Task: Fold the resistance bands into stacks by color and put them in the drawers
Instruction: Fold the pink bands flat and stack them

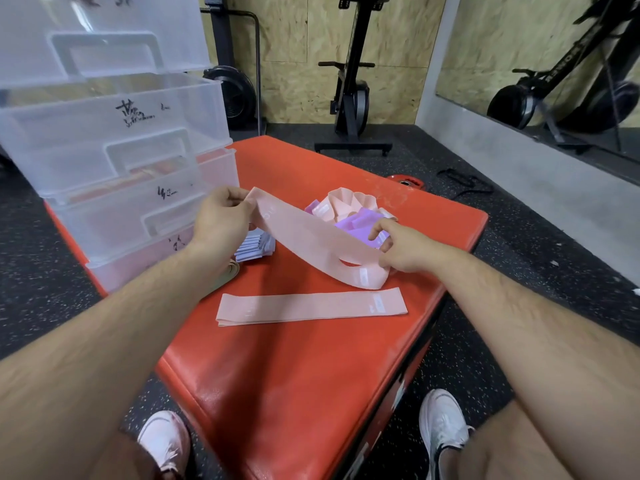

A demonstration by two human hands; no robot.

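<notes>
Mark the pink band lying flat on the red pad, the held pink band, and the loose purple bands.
Flat pink fabric band (311, 308): head view, middle of top face.
Held pink fabric band (304, 237): head view, mid-span.
Loose purple bands (360, 219): head view, top of heap.

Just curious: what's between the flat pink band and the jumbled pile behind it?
In the head view, another pink band, held by the left hand and right hand.

A big red desk (294, 375) stands on a black speckled floor (485, 341). Far behind it, a black exercise machine (351, 98) stands by a wooden wall (294, 46). A mirror (502, 46) hangs at the far right.
</notes>
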